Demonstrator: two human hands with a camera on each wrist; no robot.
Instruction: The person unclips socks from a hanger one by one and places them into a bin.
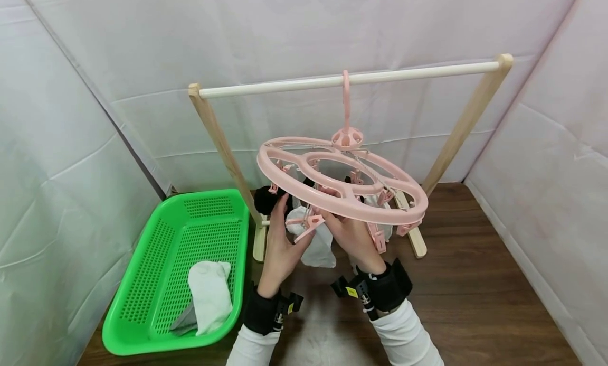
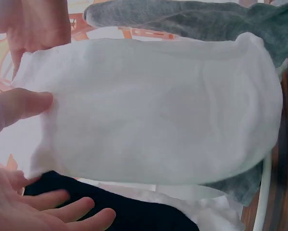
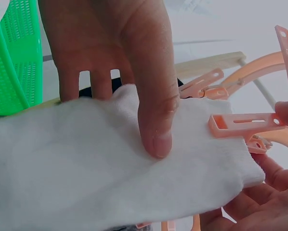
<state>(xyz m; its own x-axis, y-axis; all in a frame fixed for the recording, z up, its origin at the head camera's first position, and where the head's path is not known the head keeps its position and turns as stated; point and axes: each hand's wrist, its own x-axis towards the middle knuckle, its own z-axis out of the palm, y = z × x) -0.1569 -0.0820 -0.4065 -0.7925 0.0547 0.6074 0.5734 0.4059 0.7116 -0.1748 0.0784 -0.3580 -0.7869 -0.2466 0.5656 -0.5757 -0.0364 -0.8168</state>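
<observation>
Near the desk's [image 1: 475, 281] left edge, a green basket [image 1: 161, 346] is placed, in which a second white sock [image 1: 209, 297] and a grey piece [image 1: 186, 321] are held. To the right of it, beneath the near rim of the hanger [image 1: 304, 190], a clip [image 3: 235, 128] is pinched by the left hand [image 1: 280, 244], with the thumb set on the end of one clip arm. Just right of that the sock [image 1: 317, 248] is found, over the desk and below the rim; its long axis is run downward from the hands, the cuff being turned up to the clip and the rounded end pointed toward the desk. The clip is lapped over the cuff's face; whether cloth is bitten cannot be told. Farther right, the sock is gripped near the cuff by the right hand [image 1: 355, 240], thumb in front, fingers behind. Cuff-to-clip alignment is judged decisive: the clip is governed by the left hand, the cloth by the right.
</observation>
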